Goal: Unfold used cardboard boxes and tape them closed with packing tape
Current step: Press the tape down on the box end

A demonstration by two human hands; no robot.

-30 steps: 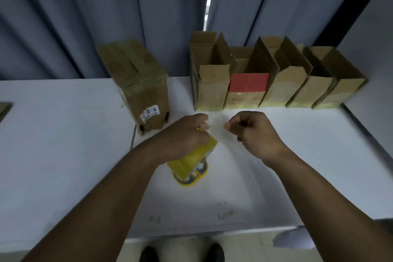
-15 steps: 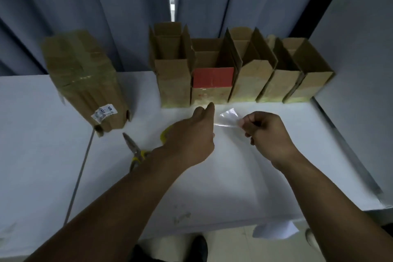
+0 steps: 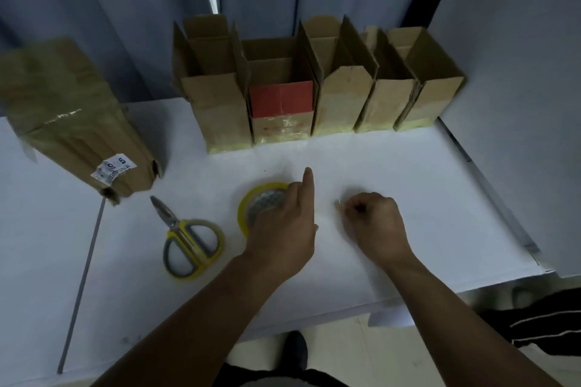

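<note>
tape roll [image 3: 255,202] lies flat under left hand [image 3: 283,229].

One white sticker label [image 3: 113,166], crumpled and tilted, sits low on the front face of the taped cardboard box [image 3: 75,122] at far left. A large dark "5" reads on the label's upper-right part. Beside it, toward the middle, is a rounded dark character, probably "0", not certain. The finer print on the label's lower-left end is too blurred to read. In the back row, the red panel [image 3: 281,99] on the front of one open box shows only flat colour with a centre seam; any print on it is too small to tell. Nothing else is legible on the boxes.
</note>
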